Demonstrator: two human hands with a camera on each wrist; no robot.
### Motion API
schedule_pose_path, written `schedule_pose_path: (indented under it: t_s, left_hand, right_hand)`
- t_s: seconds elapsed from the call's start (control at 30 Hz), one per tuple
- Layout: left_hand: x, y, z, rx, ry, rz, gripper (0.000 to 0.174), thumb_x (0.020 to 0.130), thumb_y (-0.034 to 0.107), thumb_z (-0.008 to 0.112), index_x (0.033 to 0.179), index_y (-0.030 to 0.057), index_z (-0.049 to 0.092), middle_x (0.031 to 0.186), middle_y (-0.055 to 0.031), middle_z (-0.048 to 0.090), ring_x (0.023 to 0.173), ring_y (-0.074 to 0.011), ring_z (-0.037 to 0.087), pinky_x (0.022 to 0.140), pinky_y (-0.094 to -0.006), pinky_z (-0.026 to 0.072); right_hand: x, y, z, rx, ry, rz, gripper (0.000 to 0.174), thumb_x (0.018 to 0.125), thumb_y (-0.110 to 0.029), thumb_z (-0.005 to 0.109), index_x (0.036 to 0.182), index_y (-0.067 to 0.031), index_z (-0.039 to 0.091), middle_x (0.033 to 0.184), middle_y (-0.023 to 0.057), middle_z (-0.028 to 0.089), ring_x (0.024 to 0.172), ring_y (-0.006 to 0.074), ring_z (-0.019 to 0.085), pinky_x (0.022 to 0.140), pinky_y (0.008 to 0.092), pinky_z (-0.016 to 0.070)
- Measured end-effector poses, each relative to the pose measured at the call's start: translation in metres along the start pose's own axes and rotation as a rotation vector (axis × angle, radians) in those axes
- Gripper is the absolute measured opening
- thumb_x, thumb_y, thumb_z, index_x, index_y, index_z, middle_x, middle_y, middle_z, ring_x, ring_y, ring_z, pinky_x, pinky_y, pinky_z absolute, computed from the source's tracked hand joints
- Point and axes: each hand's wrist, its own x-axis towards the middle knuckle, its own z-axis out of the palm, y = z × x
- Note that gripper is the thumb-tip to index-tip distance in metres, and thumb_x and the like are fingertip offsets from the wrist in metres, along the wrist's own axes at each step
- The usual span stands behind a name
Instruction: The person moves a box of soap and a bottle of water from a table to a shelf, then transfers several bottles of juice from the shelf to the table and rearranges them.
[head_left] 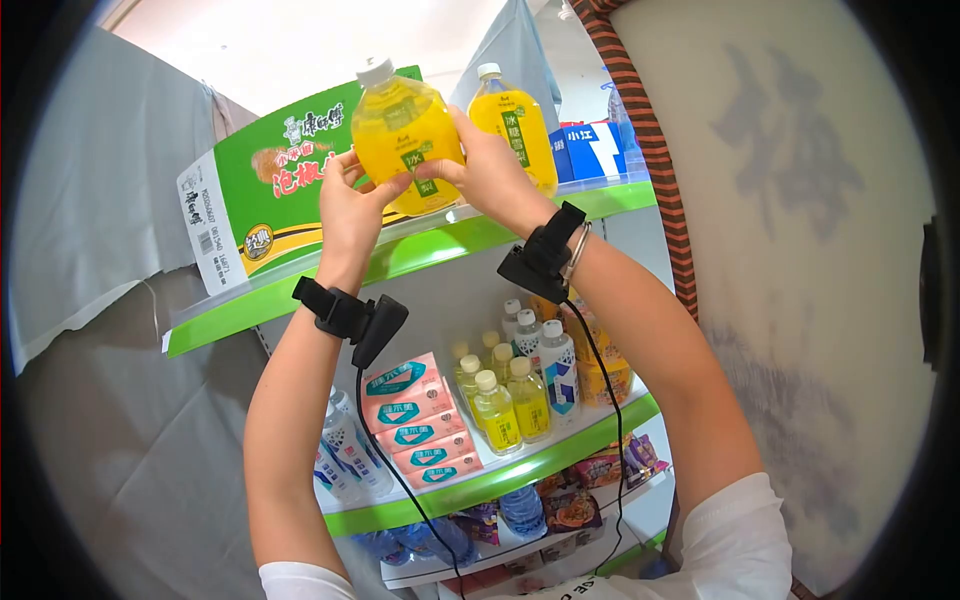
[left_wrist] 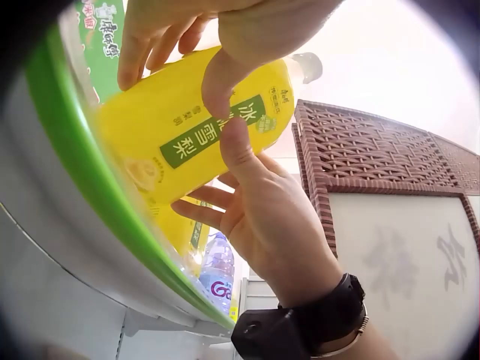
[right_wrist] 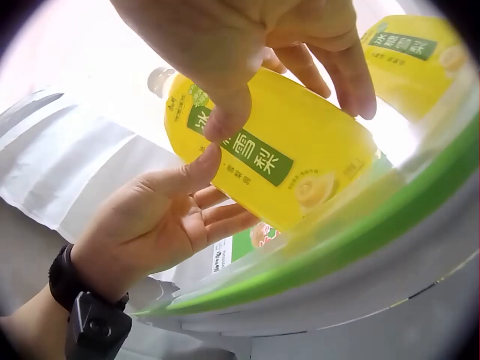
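Both hands hold a large yellow drink bottle [head_left: 400, 115] with a white cap and a green label strip, at the front of the top shelf. My left hand [head_left: 352, 212] grips its left side and my right hand [head_left: 492, 172] its right side. In the right wrist view both thumbs press the front of the label, tips close together, while the other fingers reach round the sides. The bottle leans a little, its base right by the shelf's green edge [left_wrist: 82, 150]. A matching yellow bottle [head_left: 535, 130] stands just to the right, behind my right hand.
A green noodle carton [head_left: 240, 160] stands left on the top shelf, a blue box [head_left: 590, 152] at the right. The shelf below bears pink boxes [head_left: 425, 435], small yellow bottles [head_left: 500, 415] and white-capped bottles [head_left: 558, 370]. A framed panel [head_left: 800, 200] borders the right side.
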Motion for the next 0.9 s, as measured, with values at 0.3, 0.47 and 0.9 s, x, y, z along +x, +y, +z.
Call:
schedule_pose_path:
  t_s: [0.3, 0.47, 0.9]
  left_hand:
    - [0.02, -0.004, 0.008, 0.158, -0.069, -0.201, 0.035, 0.089, 0.023, 0.057, 0.113, -0.0029, 0.054, 0.087, -0.0119, 0.065, 0.079, -0.0177, 0.063, 0.068, -0.03, 0.0505]
    - [0.022, -0.026, 0.003, 0.361, -0.19, -0.13, 0.033, 0.091, 0.021, 0.054, 0.118, 0.0007, 0.053, 0.095, -0.0087, 0.061, 0.084, -0.0134, 0.059, 0.069, -0.0279, 0.0489]
    - [0.018, -0.025, 0.014, 0.643, -0.231, -0.092, 0.048, 0.081, 0.007, 0.06, 0.127, 0.0025, 0.047, 0.095, -0.0167, 0.066, 0.082, -0.0191, 0.064, 0.073, -0.0299, 0.0484]
  right_hand:
    - [0.01, 0.015, 0.007, -0.039, 0.026, 0.22, 0.047, 0.081, -0.027, 0.065, 0.105, 0.0073, 0.045, 0.079, 0.0263, 0.062, 0.079, 0.0398, 0.061, 0.07, 0.0435, 0.0481]
    - [-0.008, 0.009, 0.019, -0.235, 0.097, 0.086, 0.048, 0.079, -0.009, 0.063, 0.114, 0.0125, 0.038, 0.099, 0.0299, 0.054, 0.086, 0.0413, 0.058, 0.074, 0.0425, 0.0489]
    - [-0.029, 0.006, 0.024, -0.405, -0.089, 0.124, 0.045, 0.073, 0.004, 0.057, 0.113, 0.0114, 0.038, 0.103, 0.0288, 0.046, 0.085, 0.0428, 0.055, 0.075, 0.0436, 0.048]
